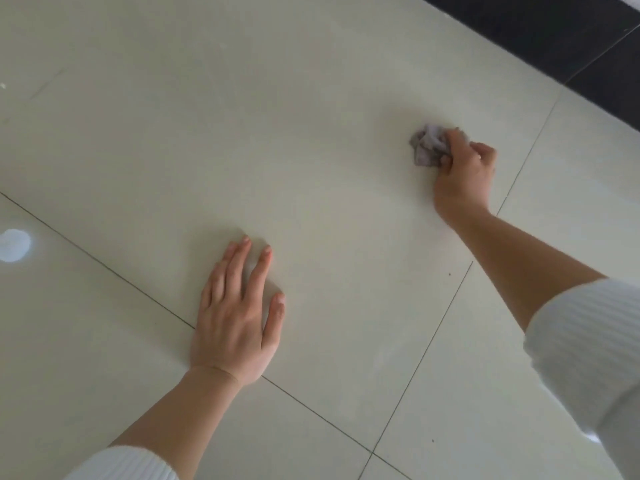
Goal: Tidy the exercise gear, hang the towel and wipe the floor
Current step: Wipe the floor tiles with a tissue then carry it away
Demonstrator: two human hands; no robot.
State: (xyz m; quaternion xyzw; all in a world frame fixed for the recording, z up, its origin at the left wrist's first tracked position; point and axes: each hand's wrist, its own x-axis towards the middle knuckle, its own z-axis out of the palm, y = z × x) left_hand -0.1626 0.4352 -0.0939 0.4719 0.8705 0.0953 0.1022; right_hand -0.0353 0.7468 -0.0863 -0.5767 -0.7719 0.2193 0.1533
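- Head view: a pale tiled floor point(277, 133) fills nearly the whole frame, its thin dark grout lines crossing in the lower right.
- Right hand point(462, 168), in the upper right of the frame, is curled around a small crumpled greyish-purple cloth point(427, 145); the fingers point(453, 136) close over the wad and press it against the tile, with most of the cloth sticking out to the left of the knuckles.
- Left hand point(235, 313), lower centre of the frame, lies palm-down and flat on the floor with fingers spread and straight, holding nothing; its heel sits right on a grout line.
- The two hands are well apart, on the same large tile.
- Both forearms are bare, with white ribbed sleeves point(585, 341) pushed up, one at the right edge, the other at the bottom left.
- A dark strip of flooring point(554, 36) runs across the upper right corner.
- A bright round glare spot point(14, 244) shows on the tile at the left edge.
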